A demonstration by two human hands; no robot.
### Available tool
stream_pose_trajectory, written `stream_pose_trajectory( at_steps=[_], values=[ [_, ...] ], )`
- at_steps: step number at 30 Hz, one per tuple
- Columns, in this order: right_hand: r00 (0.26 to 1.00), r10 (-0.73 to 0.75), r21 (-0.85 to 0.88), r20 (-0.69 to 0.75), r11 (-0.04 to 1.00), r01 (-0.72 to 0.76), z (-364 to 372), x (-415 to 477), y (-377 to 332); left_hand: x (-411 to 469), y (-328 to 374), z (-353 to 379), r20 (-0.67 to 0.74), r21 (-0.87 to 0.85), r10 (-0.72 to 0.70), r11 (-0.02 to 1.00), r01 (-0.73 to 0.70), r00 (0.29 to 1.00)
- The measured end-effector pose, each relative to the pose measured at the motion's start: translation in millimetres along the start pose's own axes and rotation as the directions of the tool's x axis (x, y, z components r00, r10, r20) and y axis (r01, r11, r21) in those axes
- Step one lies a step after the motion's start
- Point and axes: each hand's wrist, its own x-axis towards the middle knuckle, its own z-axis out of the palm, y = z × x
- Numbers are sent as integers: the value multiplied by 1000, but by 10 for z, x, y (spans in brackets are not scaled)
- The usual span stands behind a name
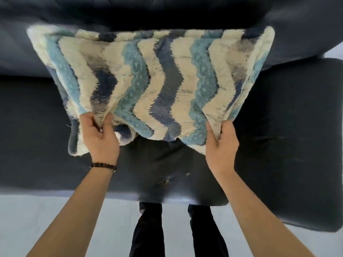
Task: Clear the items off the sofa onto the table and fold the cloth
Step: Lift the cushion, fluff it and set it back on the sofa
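A fluffy cloth (152,78) with cream, teal and navy zigzag stripes is spread over the dark sofa seat (37,127). Its near edge is lifted and doubled over, and a lower layer shows underneath at the left. My left hand (100,134) pinches the near left part of that edge between thumb and fingers. My right hand (220,138) pinches the near right corner in the same way. Both arms reach forward from the bottom of the view.
The sofa's backrest (167,12) runs along the top and its armrest (297,138) stands at the right. The seat's front edge (92,191) lies near my legs (148,230). Pale floor (46,219) shows below.
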Motion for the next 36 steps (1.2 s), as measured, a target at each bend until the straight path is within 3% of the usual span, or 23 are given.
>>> stream_pose_trajectory(
  at_steps=[3,5,6,8,9,10,12,15,21,25,27,29,31,33,36],
  values=[
    [999,-44,80,26,996,42,531,125,-151,347,-240,-174,-102,44,40,998,-36,994],
    [989,29,4,147,1000,-30,868,227,-98,611,-508,-182,-35,63,-57,996,59,998],
    [954,131,-102,269,989,-107,1013,281,-28,736,-657,-173,61,80,-160,985,155,985],
    [769,419,-387,482,890,-242,1200,360,59,942,-923,-160,252,115,-397,918,380,882],
    [697,499,-455,515,848,-271,1252,400,74,1025,-1050,-157,314,140,-484,875,464,817],
    [689,511,-449,514,844,-292,1298,438,65,1090,-1153,-153,339,194,-516,857,478,787],
    [786,419,-326,455,900,-291,1380,502,-4,1206,-1314,-150,320,313,-471,871,378,822],
    [907,298,-192,298,949,-249,1480,624,-108,1386,-1377,-98,242,286,-438,885,368,866],
    [899,341,-144,275,939,-312,1747,972,-132,1689,-1208,85,239,-66,-536,823,564,810],
    [973,232,-10,-4,973,-232,1773,944,-24,1589,-1222,130,231,-60,-465,870,490,855],
    [973,214,-30,-87,976,-217,1711,900,34,1479,-1226,138,349,14,-432,890,456,832],
    [956,285,-75,-61,954,-290,1676,905,69,1407,-1232,125,448,101,-391,915,390,804],
    [952,306,-68,-8,950,-306,1648,891,-5,1371,-1195,103,398,188,-310,949,254,864],
    [992,125,-89,-17,988,-126,1590,795,-151,1344,-1109,90,256,282,-146,957,71,956],
    [972,-213,-268,103,935,233,1561,645,-249,1317,-969,134,237,354,96,918,-178,967]
  ],
)
